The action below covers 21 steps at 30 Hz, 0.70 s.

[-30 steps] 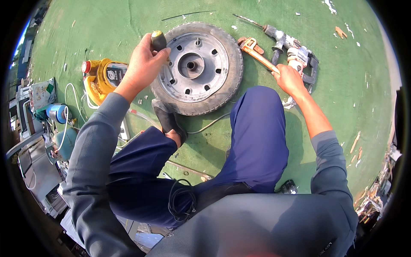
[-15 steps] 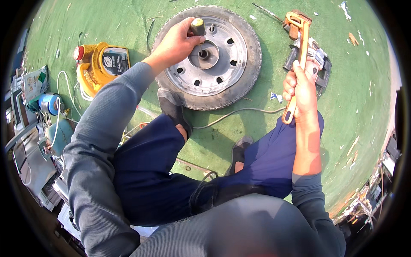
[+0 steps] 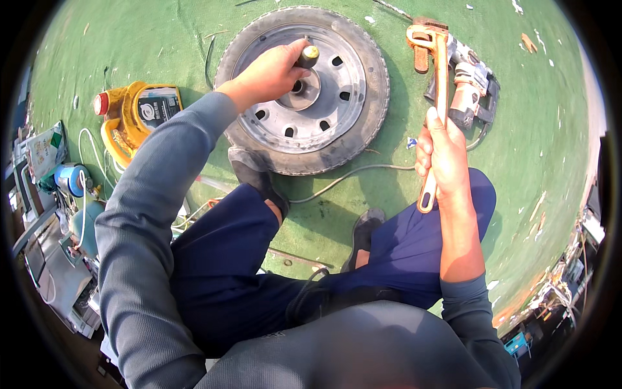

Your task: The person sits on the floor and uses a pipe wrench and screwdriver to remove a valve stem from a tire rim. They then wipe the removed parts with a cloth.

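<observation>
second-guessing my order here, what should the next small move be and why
Probably bring the orange wrench across toward the yellow-ended tool: the left hand holds that tool over the wheel, yellow end up, while the right hand has the wrench by its handle, its head well apart from the tool.

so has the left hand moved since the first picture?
Yes, rightward. The left hand was at the left edge of the wheel; now it partly overlaps the hub in this view, farther from the yellow jug.
</observation>
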{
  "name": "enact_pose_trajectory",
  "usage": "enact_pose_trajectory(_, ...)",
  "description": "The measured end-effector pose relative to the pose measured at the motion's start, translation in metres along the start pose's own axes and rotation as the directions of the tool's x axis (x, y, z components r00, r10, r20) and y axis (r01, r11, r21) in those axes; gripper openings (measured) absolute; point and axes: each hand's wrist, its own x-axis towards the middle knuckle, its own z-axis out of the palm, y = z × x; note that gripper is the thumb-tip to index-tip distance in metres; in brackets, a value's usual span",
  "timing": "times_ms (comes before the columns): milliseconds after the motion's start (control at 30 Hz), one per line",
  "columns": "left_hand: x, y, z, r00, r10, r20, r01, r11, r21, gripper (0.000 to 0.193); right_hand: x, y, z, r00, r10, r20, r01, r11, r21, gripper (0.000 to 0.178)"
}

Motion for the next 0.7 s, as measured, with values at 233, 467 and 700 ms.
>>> enact_pose_trajectory(233, 0.006, 0.006, 0.014, 0.997, 0.052, 0.052, -0.058, 0.991, 0.12, 0.04, -0.011, 0.023, -0.007, 0.967, -0.253, 0.033, 0.253, 0.967, 0.004, 0.034)
enact_pose_trajectory(467, -0.003, -0.003, 0.027, 1.0, 0.016, 0.002, -0.016, 0.999, 0.041, 0.031, -0.005, 0.008, 0.029, 0.969, -0.249, 0.001, 0.249, 0.968, -0.009, 0.036)
enact_pose_trajectory(700, 0.001, 0.009, 0.025, 0.999, 0.021, 0.04, -0.026, 0.99, 0.14, 0.03, -0.014, 0.073, 0.038, 0.861, -0.506, 0.056, 0.463, 0.732, -0.501, 0.027)
